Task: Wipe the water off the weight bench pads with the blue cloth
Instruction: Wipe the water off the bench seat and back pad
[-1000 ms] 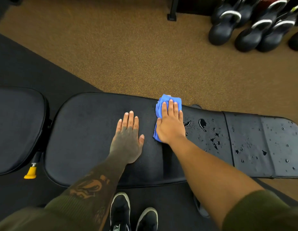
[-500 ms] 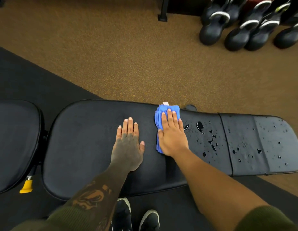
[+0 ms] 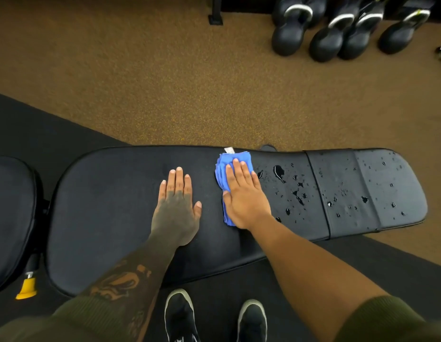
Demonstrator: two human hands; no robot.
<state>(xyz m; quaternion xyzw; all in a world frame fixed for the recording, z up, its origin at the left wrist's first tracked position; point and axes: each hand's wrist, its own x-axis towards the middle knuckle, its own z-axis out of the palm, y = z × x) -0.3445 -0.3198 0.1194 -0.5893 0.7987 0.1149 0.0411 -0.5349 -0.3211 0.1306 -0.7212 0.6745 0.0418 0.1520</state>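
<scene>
Right of the cloth [image 3: 221,174], along the pad [image 3: 103,206], water [image 3: 279,172] is spread; the cloth is pressed by the flat right hand [image 3: 246,199], the left hand [image 3: 176,208] laid flat

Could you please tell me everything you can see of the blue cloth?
The blue cloth looks like soft terry fabric, folded into a layered wad, with a small white tag at its far end. It lies flat on the long black bench pad, under the right hand, whose straight fingers press it down. Water drops lie just to its right.
</scene>
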